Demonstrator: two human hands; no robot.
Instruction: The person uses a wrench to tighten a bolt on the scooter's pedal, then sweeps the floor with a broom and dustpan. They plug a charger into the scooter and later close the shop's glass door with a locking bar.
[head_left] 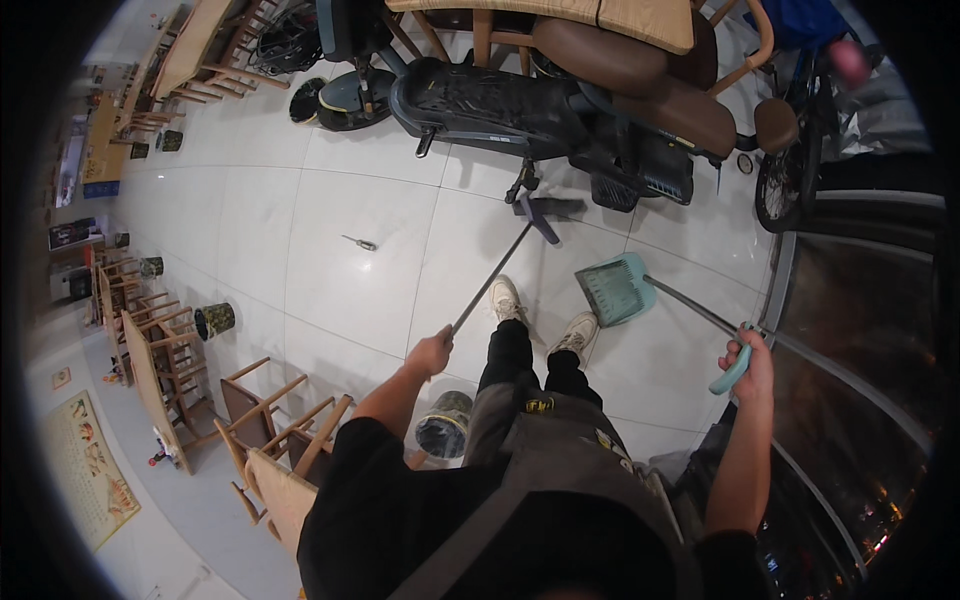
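Observation:
My left hand (pixel 432 350) is closed round the long dark pole of a broom (pixel 492 276), whose purple head (pixel 543 222) rests on the tiles under the scooter's kickstand area. My right hand (pixel 748 362) grips the teal handle of a long-handled dustpan (pixel 615 290); its teal pan lies on the floor to the right of my shoes (pixel 504 297). A small screwdriver-like tool (pixel 366 244) lies on the tiles, left of the broom.
A dark electric scooter (pixel 470 105) with brown seats stands ahead, beside a wooden table (pixel 560 15). A bicycle (pixel 775 190) and glass panels (pixel 840 340) are at right. Wooden chairs (pixel 275 420), tables and several bins (pixel 215 320) line the left; one bin (pixel 443 424) is near my legs.

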